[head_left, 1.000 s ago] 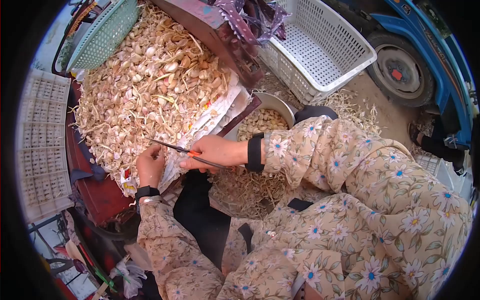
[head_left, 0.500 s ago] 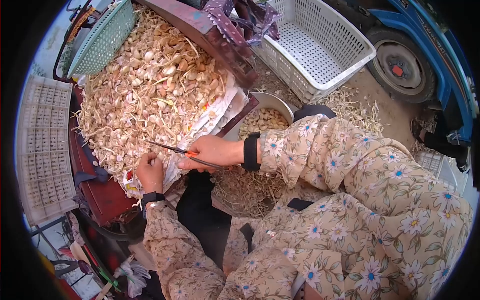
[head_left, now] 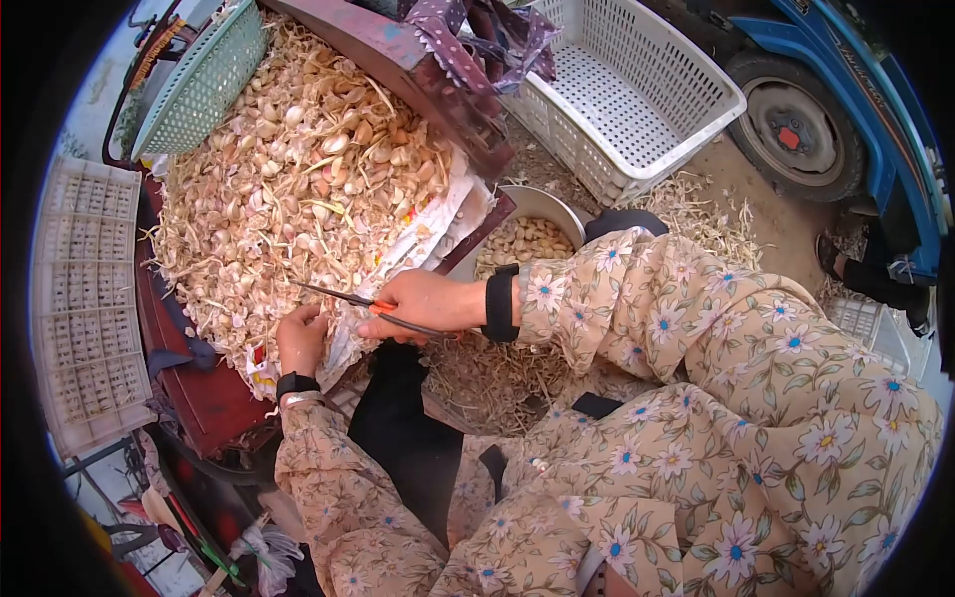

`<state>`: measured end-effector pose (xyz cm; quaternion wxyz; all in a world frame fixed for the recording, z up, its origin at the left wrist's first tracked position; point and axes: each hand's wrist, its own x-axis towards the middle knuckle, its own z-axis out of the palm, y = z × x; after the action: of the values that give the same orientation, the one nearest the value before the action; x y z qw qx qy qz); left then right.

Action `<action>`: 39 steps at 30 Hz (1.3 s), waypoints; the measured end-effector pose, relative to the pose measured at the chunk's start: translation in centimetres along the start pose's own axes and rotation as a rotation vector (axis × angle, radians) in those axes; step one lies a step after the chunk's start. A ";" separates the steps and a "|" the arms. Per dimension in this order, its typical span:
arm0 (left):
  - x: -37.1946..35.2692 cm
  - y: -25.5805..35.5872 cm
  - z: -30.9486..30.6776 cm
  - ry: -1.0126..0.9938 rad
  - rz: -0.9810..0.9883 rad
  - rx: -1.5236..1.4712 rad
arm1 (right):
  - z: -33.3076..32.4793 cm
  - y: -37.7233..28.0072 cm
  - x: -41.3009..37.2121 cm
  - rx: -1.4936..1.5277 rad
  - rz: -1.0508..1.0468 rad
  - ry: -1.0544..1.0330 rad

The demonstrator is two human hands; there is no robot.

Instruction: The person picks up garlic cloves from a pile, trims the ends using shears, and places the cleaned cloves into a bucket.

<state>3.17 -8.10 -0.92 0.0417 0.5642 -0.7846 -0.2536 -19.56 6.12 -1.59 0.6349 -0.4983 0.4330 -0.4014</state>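
Note:
My right hand (head_left: 426,300) is wrapped around a pair of scissors (head_left: 343,295) with dark blades and orange on the handle. Their tip points left, just above my left hand (head_left: 301,341). The fingers of that left hand are curled together at the near edge of a big heap of garlic (head_left: 288,169), and what they pinch is hidden. Loose cloves, dry skins and stalks make up the heap. White sheeting (head_left: 438,224) lies under its right side.
Behind my right wrist stands a pot (head_left: 557,204) holding garlic cloves. A white plastic crate (head_left: 637,149) is at the back, near a blue vehicle's wheel (head_left: 796,134). A green basket (head_left: 204,85) leans at the upper left, above another pale crate (head_left: 90,298). Husks litter the ground.
My left hand has shifted slightly, its fingers turning up toward the heap and the scissor tip. The right hand with the scissors stays almost in place.

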 end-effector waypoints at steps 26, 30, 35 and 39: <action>-15.3 7.7 5.8 -0.098 -0.347 -1.739 | 3.3 1.7 -0.9 -0.106 -0.265 0.069; -15.2 8.3 5.5 -0.003 -0.321 -1.579 | 3.1 0.9 -1.1 -0.175 -0.252 0.100; -15.9 9.0 5.6 0.001 -0.262 -1.229 | 3.0 1.5 -0.8 -0.181 -0.270 0.103; -16.7 9.4 6.0 -0.033 -0.252 -1.060 | 3.3 1.5 -1.3 -0.318 -0.441 0.043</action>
<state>-1.04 11.32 1.76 0.2773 0.5513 -0.4761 -0.6264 -16.70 8.50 -2.42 0.4364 -0.6654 0.3850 -0.4675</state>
